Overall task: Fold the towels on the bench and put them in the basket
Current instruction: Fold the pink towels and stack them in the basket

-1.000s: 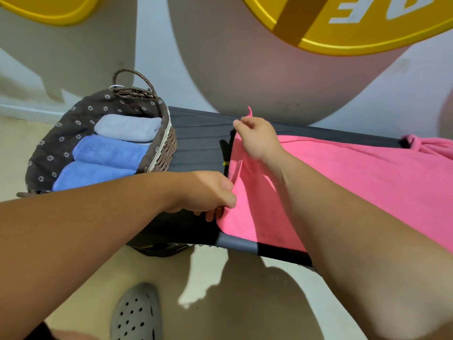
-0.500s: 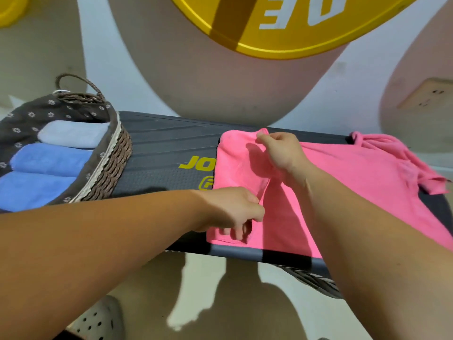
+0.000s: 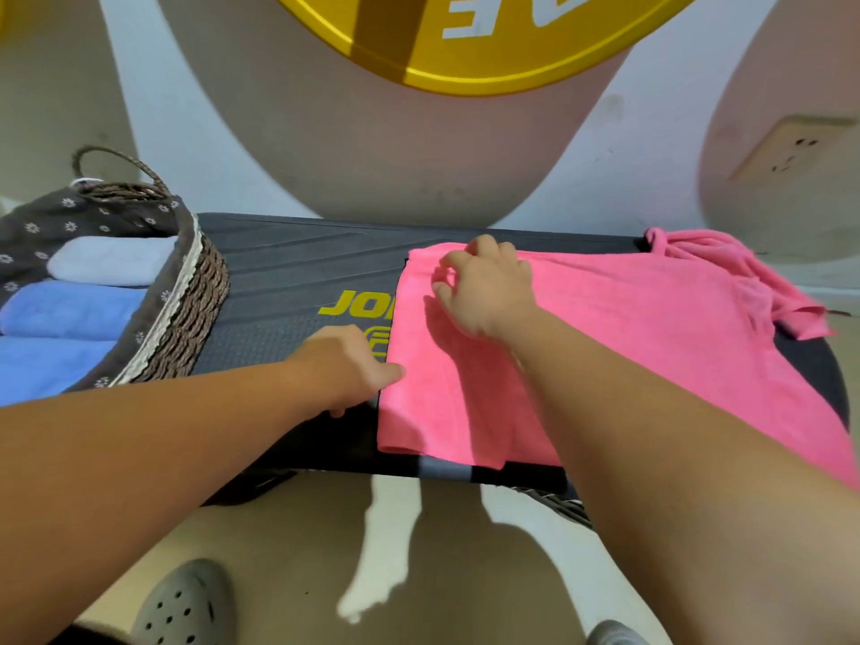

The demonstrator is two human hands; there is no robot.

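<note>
Since the pink towel (image 3: 628, 342) is soft and limp, better pinch its corners; right hand (image 3: 488, 290) hangs relaxed, left hand (image 3: 344, 365) grip unclear.

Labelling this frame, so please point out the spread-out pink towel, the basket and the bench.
spread-out pink towel (image 3: 605, 365): head view, flat middle of the cloth.
basket (image 3: 200, 300): head view, woven outer wall.
bench (image 3: 302, 267): head view, bare dark top left of the towel.

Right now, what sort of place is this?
Probably a gym or fitness room, not certain: a pink towel lies on a black logo-printed bench, a big yellow lettered disc is on the wall, and a basket holds folded towels.
</note>
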